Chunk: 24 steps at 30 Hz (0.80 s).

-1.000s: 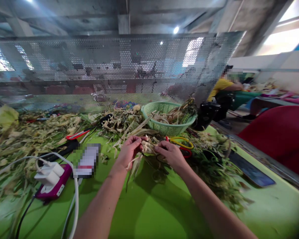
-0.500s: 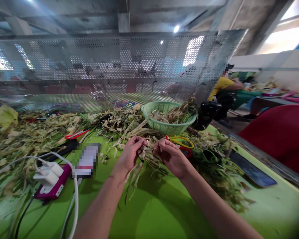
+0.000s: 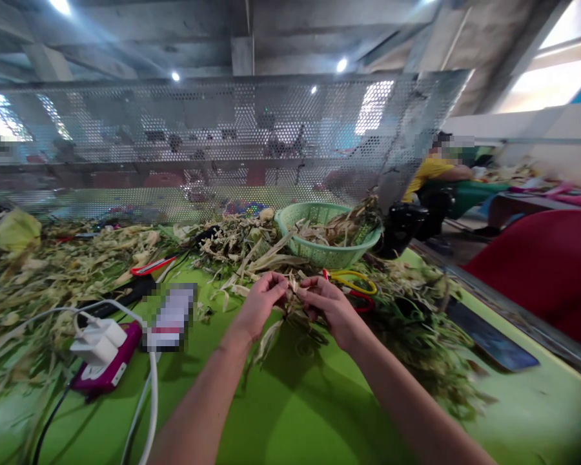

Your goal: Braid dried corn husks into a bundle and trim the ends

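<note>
- Worktop (image 3: 319, 413) covered in bright green fills the lower half of the frame; its near middle is bare, probably kept free so the hands have room, while dried husks and leaves (image 3: 53, 271) pile along its far edge and left side.
- Perforated metal screen (image 3: 213, 135) stands across the upper half of the frame behind the worktop, under a concrete ceiling with spot lamps; daylight comes in at upper right.
- Another person in a yellow top (image 3: 433, 171) sits at right of centre beyond the screen's end, apart from these hands.
- Green plastic basket (image 3: 319, 248) sits just above the hands in the frame, heaped with husks, near enough to drop pieces into.
- Dark phone (image 3: 489, 336) lies flat at right; a pink device with a white charger plug (image 3: 101, 352) and cables lies at lower left, out of the working space.
- Yellow-handled and red-handled scissors (image 3: 353, 284) lie just right of the hands, within easy reach.
- Left hand (image 3: 259, 307) and right hand (image 3: 332, 307) meet at frame centre, raised a little above the worktop.
- Small husk bundle (image 3: 293, 303) sits between them: each grip is pressed together, pinching one side of it with fingertips, seemingly to pull the strands apart; loose strips hang down toward the green surface.
</note>
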Tool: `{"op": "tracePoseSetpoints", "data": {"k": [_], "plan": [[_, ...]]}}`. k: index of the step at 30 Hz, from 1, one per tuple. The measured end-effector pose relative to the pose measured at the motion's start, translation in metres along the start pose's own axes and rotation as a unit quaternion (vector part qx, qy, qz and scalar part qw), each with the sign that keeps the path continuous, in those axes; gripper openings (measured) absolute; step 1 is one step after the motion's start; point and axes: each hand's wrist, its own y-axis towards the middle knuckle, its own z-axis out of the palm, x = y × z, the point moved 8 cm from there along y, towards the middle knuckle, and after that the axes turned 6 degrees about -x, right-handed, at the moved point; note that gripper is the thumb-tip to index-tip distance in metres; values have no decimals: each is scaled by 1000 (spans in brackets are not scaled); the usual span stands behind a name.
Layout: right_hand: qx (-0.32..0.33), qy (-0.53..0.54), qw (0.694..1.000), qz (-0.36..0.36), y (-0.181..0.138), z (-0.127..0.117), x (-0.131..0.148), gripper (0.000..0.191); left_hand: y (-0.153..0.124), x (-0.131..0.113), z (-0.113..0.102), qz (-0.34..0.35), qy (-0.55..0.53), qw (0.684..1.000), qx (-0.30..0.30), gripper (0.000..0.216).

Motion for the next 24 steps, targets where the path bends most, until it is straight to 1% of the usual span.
{"op": "tracePoseSetpoints", "data": {"k": [3,7,10,12,14,19,22,24], "plan": [[10,-41,999,7,1,2,-4,32,0,1,2,-6,-26,1000,5,27],[18,-26,999,3,1,3,-3,33,-2,3,2,-35,-51,998,8,31],[2,-21,1000,-18,2,-2,0,34,-5,5,3,-60,-53,997,10,33],[-15,-21,999,-33,3,-5,3,34,-6,6,4,-69,-36,997,12,34],[-28,-17,998,-47,3,-8,6,33,-5,5,4,-60,1,998,17,36],[-29,-22,996,-78,1,-7,13,31,1,4,5,8,93,995,32,35],[-23,-32,997,-72,2,-6,12,31,3,6,5,18,110,993,34,29],[-22,-31,997,-72,2,-6,12,31,3,6,5,15,95,995,33,28]]}}
